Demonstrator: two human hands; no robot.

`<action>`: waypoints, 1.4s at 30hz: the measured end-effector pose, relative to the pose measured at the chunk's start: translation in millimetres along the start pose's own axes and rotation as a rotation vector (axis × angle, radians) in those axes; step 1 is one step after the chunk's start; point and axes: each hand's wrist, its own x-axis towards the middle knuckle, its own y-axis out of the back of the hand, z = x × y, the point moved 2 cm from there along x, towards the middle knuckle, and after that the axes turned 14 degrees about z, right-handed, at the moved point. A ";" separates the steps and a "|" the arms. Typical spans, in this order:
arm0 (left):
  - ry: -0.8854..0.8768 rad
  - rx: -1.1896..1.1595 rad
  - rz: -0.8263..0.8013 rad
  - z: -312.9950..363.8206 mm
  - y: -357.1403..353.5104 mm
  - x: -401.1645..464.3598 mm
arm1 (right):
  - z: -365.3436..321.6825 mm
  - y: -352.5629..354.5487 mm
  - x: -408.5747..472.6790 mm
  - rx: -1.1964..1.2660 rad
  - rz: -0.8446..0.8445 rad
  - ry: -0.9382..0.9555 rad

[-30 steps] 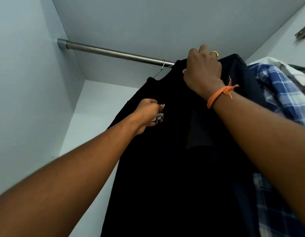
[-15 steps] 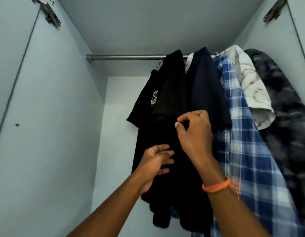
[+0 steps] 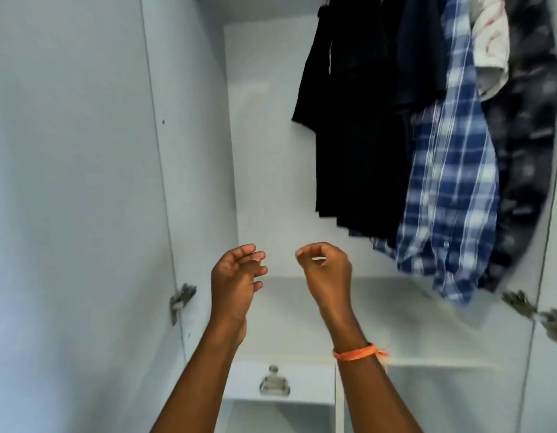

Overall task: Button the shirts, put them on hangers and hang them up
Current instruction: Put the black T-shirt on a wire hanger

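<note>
Several shirts hang inside a pale wardrobe at the upper right: a black shirt (image 3: 349, 126) on the left, a dark navy one (image 3: 424, 57) beside it, a blue plaid shirt (image 3: 449, 189), a white patterned one (image 3: 489, 42) and a dark mottled one (image 3: 527, 135). The rail and hangers are out of view above. My left hand (image 3: 236, 282) and my right hand (image 3: 325, 273) hover below the shirts, apart from them. Both hold nothing, with fingers loosely curled. An orange band circles my right wrist.
The wardrobe's left side wall (image 3: 189, 151) and back wall (image 3: 264, 135) are bare. A shelf (image 3: 427, 323) runs under the shirts, with a drawer and metal handle (image 3: 274, 382) below it. Door hinges (image 3: 181, 300) sit left and right (image 3: 533, 310).
Both hands have dropped away from the black shirt and now hang free below the clothes. The view has tilted down, so the rail has left the frame.
</note>
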 end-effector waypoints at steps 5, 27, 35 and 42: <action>0.129 0.082 0.024 -22.8 82.4 -52.0 | -4.8 -1.4 -126.8 -0.044 -0.121 -0.127; -0.344 0.374 0.378 -8.2 289.7 -174.7 | -71.8 16.1 -326.4 0.161 -0.592 -0.434; -0.266 0.326 0.256 -9.6 282.4 -170.5 | -81.8 23.7 -337.0 0.244 -0.661 -0.365; -0.402 0.402 0.126 -19.8 244.3 -176.6 | -69.1 52.1 -316.4 0.260 -0.380 -0.179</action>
